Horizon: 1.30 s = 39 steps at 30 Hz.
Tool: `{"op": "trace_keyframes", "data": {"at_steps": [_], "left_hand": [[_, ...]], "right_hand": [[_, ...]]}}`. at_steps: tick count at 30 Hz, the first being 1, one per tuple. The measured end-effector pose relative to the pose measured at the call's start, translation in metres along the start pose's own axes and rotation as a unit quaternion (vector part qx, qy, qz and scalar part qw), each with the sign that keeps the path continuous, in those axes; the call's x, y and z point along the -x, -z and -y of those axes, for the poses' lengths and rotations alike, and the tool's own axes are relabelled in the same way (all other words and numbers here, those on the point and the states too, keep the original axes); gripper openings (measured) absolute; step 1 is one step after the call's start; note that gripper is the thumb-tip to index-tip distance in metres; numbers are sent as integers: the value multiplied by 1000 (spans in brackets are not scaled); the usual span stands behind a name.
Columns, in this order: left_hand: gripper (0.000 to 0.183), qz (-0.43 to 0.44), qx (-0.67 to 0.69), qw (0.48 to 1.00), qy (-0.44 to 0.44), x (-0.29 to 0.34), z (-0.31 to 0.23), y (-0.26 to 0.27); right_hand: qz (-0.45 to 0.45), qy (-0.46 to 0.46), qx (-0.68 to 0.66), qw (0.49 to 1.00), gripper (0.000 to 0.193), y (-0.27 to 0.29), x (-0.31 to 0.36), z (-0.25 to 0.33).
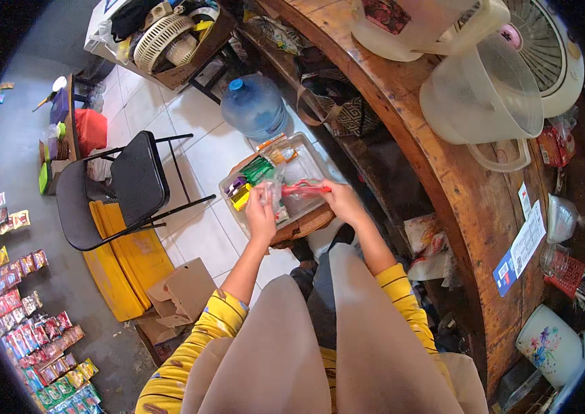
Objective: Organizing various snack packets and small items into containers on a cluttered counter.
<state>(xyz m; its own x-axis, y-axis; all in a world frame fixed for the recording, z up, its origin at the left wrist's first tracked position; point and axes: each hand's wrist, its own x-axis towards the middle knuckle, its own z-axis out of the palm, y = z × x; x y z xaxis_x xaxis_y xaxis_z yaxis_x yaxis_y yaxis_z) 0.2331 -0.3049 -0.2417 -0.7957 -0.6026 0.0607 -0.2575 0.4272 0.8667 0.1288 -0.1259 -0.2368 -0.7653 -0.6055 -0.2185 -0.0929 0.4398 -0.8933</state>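
Observation:
My left hand (260,215) is closed on crumpled clear plastic wrap (274,191). Between the two hands stretches a slim red item (303,187), partly inside the clear wrap; its exact kind is too blurred to tell. My right hand (343,201) pinches its right end. Both hands are over a clear plastic tray (318,160), which rests on a brown wooden stool (311,225). In the tray lie a green bundle (258,170), a yellow piece (241,199) and a purple piece (235,185), close to my left hand.
A blue water jug (254,110) stands beyond the tray. On the left are a black folding chair (140,176) and a cardboard box (185,290). A curved wooden counter (437,186) runs along the right, bearing a clear plastic pitcher (482,96). Sachet strips (13,301) hang far left.

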Motion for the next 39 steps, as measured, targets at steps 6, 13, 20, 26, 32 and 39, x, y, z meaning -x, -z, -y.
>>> {"op": "trace_keyframes", "data": {"at_steps": [6,13,20,26,32,39], "left_hand": [[17,88,-15,995,-54,-12,-11,-14],[20,231,-26,972,-27,-12,4,-42],[24,243,-195,949,-55,-19,13,-68],[36,183,-160,955,-168,-27,-16,-46],[21,462,15,878,-125,-4,-219,-20],[20,489,116,732,-460,27,-340,-121]], "right_hand": [[-45,137,78,987,23,-23,8,-29],[-18,96,263,960,21,-29,3,-24],[-132,94,285,945,24,-34,20,-28],[-152,141,85,974,23,57,81,68],[-523,1,218,824,15,213,199,119],[-610,-279,285,685,16,292,252,64]]}}
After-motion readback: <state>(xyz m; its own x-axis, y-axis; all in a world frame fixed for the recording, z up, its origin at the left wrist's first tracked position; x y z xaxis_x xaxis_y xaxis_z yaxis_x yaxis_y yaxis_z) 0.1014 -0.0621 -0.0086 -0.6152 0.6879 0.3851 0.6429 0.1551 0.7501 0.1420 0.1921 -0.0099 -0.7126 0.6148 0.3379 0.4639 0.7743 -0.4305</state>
